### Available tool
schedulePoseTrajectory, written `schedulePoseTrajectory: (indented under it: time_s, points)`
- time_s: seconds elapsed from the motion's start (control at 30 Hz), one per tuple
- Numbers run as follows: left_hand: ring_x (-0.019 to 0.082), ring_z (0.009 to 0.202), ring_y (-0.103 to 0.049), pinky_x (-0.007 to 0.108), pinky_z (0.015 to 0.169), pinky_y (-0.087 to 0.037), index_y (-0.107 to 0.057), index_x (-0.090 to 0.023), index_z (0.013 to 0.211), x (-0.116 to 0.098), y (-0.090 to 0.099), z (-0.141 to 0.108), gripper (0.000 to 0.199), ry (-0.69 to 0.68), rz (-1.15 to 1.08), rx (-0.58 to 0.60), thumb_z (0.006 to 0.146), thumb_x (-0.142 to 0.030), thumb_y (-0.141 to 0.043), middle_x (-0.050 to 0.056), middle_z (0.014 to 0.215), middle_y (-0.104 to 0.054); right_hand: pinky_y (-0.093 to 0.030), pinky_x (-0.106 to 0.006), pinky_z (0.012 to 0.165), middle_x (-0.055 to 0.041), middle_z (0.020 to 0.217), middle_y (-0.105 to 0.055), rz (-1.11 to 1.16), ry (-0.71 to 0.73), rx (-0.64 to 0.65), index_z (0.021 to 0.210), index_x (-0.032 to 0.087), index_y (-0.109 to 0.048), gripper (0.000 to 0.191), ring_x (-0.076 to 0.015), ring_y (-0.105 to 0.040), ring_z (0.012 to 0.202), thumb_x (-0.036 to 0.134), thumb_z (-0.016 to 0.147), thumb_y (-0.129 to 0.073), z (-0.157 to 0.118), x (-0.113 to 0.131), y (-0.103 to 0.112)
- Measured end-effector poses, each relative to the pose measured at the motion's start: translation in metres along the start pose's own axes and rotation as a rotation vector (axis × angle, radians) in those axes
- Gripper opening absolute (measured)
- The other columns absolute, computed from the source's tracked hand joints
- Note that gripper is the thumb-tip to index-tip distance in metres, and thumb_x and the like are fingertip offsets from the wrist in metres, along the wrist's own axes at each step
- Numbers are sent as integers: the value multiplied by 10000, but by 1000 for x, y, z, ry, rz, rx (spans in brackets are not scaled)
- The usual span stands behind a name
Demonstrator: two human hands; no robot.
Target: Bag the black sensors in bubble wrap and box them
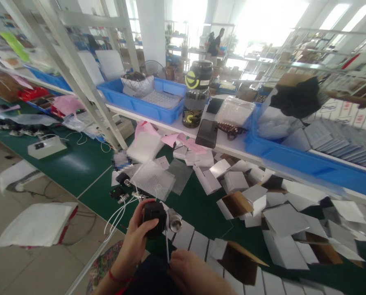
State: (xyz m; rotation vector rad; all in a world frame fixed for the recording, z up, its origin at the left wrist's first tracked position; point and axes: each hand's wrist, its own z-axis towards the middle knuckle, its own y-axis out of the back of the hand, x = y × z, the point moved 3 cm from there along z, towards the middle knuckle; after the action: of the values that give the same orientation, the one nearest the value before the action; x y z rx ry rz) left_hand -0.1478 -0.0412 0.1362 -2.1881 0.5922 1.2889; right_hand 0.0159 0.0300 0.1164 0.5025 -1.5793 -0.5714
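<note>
Left hand [136, 239]: wrapped around a black housing [154, 219], thumb across its near face, fingers behind it.
Right hand [187, 264]: closed low on a thin metallic shaft [167, 246]; whether there is a handle inside the fist cannot be told.
Black housing: between the two hands, lifted over the bench's near edge, in the left grip and above the right fist.
Metal fitting [174, 222]: on the housing's right side, free of the fingers; better left unpressed, with the grip on the black body.
Shaft: rises beside the fitting towards the housing; its contact point is hidden. Careful work would likely want it lined up straight, turned or pushed gently, with the left hand bracing against the load.
White cables [119, 216]: looped left of the housing; best kept slack and out of the grip.
White boxes [198, 242]: in a row just beyond the right hand; elbow room matters there.
</note>
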Motion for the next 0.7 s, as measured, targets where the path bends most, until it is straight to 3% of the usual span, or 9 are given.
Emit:
schedulePoseTrajectory:
  time_s: [0.1, 0.2, 0.27, 0.33, 0.43, 0.53, 0.7]
  points:
    - [254, 979, -645, 298, 796, -545, -609, -232, 1214, 1, 8, 7, 626, -114, 239, -6, 636, -310, -837, 27, 1090, -690, -396, -292, 678, -65, 871, -616, 25, 36, -97, 798, 204, -560, 207, -180, -545, 779, 170, 972, -453, -8, 17, 41]
    - [277, 997, -655, 323, 840, -546, -624, -241, 1246, 10, 12, 6, 645, -106, 315, 189, 642, -284, -846, 35, 1100, -700, -370, -330, 735, -51, 812, -552, 250, -69, -439, 749, 201, -575, 315, -197, -512, 800, 278, 1020, -434, -7, 6, 72]
    - [299, 1045, -661, 337, 883, -549, -641, -247, 1259, 15, 13, 3, 663, -153, 306, 317, 642, -298, -877, 58, 1168, -693, -354, -318, 704, -28, 768, -528, 398, -194, -590, 717, 197, -588, 316, -182, -496, 756, 343, 990, -519, -3, -12, 69]
    - [315, 1104, -657, 343, 924, -551, -656, -258, 1258, 16, 13, 1, 661, -258, 284, 373, 650, -321, -907, 76, 1258, -663, -340, -296, 655, -8, 747, -517, 506, -310, -648, 731, 190, -591, 302, -160, -475, 710, 390, 957, -596, 1, -29, 53]
    - [306, 1124, -656, 330, 930, -555, -663, -289, 1248, 10, 12, -2, 613, -404, 292, 398, 685, -297, -904, 71, 1242, -661, -314, -258, 558, 39, 664, -442, 758, -431, -649, 706, 202, -523, 417, -125, -415, 612, 531, 910, -679, 2, -42, 25]
    - [296, 1133, -654, 339, 968, -536, -664, -303, 1257, 1, 9, -5, 584, -464, 344, 475, 718, -246, -880, 69, 1207, -672, -351, -230, 495, 65, 640, -409, 1100, -468, -527, 741, 223, -458, 513, -103, -407, 536, 674, 859, -673, 2, -41, 8]
    - [284, 1139, -645, 349, 984, -523, -637, -338, 1284, -15, 4, -7, 594, -545, 335, 557, 751, -215, -868, 61, 1218, -659, -503, -241, 538, 1, 799, -590, 1425, -433, -347, 972, 178, -608, 556, -122, -570, 619, 687, 808, -759, 6, -35, 4]
